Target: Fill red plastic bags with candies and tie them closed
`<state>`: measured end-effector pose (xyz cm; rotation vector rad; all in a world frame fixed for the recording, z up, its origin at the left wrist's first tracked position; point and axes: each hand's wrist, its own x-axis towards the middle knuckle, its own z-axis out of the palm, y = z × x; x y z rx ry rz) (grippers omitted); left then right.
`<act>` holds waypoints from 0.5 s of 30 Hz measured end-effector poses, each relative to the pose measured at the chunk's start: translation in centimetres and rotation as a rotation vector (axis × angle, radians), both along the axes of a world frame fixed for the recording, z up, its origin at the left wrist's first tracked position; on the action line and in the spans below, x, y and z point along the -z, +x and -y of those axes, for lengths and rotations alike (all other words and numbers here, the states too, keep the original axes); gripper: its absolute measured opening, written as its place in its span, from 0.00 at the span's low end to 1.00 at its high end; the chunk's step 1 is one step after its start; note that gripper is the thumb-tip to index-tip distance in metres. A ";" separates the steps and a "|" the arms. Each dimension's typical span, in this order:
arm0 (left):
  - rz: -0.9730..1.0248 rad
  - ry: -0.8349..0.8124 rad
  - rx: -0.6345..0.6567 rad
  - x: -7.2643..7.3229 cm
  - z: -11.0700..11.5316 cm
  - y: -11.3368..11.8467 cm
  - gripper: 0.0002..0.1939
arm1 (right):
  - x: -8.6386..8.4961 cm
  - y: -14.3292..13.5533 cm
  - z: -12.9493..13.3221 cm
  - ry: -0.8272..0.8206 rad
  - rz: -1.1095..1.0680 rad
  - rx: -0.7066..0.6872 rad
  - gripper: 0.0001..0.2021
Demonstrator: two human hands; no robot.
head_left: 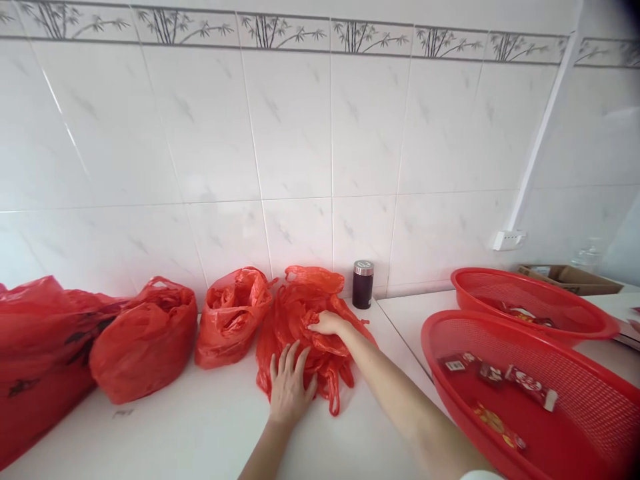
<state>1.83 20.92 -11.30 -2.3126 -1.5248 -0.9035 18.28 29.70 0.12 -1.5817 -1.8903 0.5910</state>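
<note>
A loose heap of red plastic bags (295,303) lies on the white table against the tiled wall. My left hand (291,385) rests on the front of the heap with its fingers spread. Reaching in from the right, my right hand (327,323) has its fingers closed on a crumpled part of a red plastic bag in the middle of the heap. Its fingertips are partly hidden in the folds. Thin handle loops hang from the heap's front edge onto the table.
Filled red bags (145,347) stand to the left, and another red bag (233,320) is beside the heap. A dark canister (363,285) stands behind at the right. Red plastic baskets (435,347) with wrapped snacks (531,387) and a cardboard box (575,280) are farther right.
</note>
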 end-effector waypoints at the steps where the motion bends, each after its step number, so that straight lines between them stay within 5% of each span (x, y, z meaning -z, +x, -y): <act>1: -0.008 -0.006 -0.003 0.0 0.0 0.0 0.24 | -0.5 0.1 0.0 0.006 -0.010 -0.025 0.10; 5: -0.009 -0.004 -0.021 -0.2 0.0 0.2 0.23 | -3.1 0.3 1.9 0.101 -0.125 -0.073 0.13; 9: 0.065 0.053 0.042 -0.7 0.4 0.0 0.24 | -4.9 0.8 6.6 0.141 -0.589 -0.229 0.18; 11: 0.140 0.104 0.114 -1.4 1.0 -0.3 0.23 | -5.1 1.4 9.3 0.111 -0.815 -0.264 0.16; 15: 0.544 0.046 0.225 -4.5 3.8 0.1 0.22 | -4.2 2.5 13.9 0.050 -0.880 -0.228 0.15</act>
